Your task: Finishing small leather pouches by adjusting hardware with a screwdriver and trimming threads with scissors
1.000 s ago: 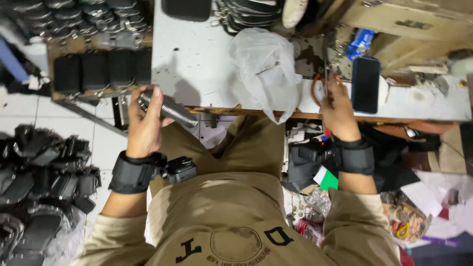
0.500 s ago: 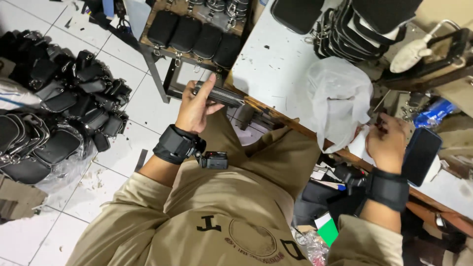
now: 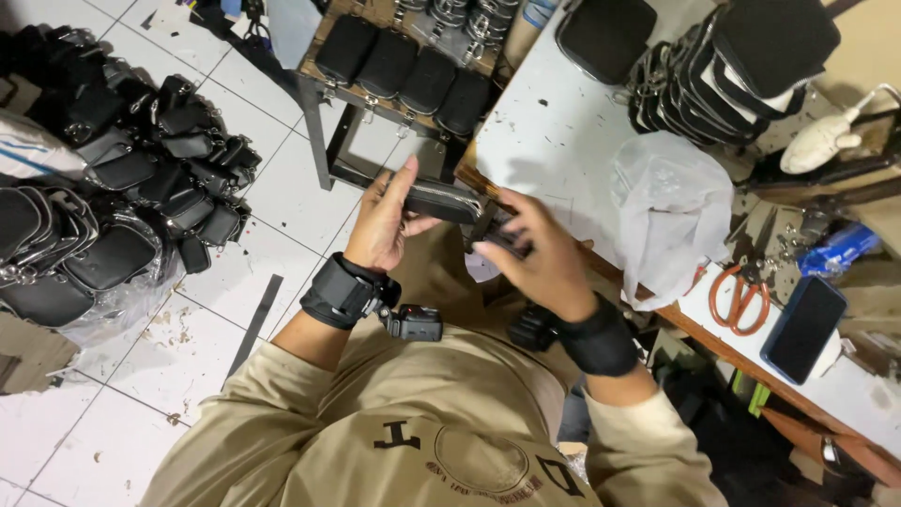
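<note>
My left hand (image 3: 388, 223) grips one end of a small black zippered pouch (image 3: 441, 200), held just off the near edge of the white table (image 3: 554, 141). My right hand (image 3: 531, 253) has its fingers on the pouch's other end, beside a dark strap or pull. Both wrists wear black bands, and a small camera (image 3: 413, 322) is fixed to the left one.
A clear plastic bag (image 3: 668, 211) lies on the table, with orange-handled scissors (image 3: 738, 291) and a dark phone (image 3: 803, 329) to its right. Stacks of black pouches (image 3: 741, 66) fill the table's far side. A rack with pouches (image 3: 404, 70) and a floor heap of them (image 3: 113, 216) are at left.
My right hand left the phone and scissors area and came across to the pouch, joining my left hand on it. The view has swung further left and tilted.
</note>
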